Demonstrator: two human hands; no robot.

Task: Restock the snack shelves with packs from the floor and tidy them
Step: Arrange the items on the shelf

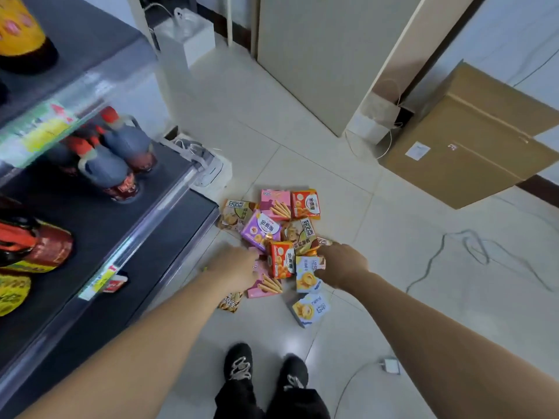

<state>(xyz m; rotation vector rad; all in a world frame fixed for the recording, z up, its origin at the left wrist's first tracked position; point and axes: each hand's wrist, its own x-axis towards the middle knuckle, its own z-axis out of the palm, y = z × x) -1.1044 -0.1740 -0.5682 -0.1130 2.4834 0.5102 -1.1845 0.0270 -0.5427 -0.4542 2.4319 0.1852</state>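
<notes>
Reaching down, both bare arms meet at a heap of snack packs (299,232) on the tiled floor (393,267), just beside the foot of the dark shelves (90,213). The left hand (239,267) lies over the upper end of a pink pack (266,284), whose long axis runs across the view and tilts down to the right. Its fingers are hidden among the packs, so I cannot tell if they grip. The right hand (341,264) touches the upper right corner of a light-blue pack (307,273), which lies lengthwise away from the person; whether its fingers pinch it is unclear. Between the hands an orange pack (281,258) lies with its long axis pointing away too. A second light-blue pack (310,309) lies nearer the black shoes (239,361). Dark bottles (121,158) stand on a shelf.
</notes>
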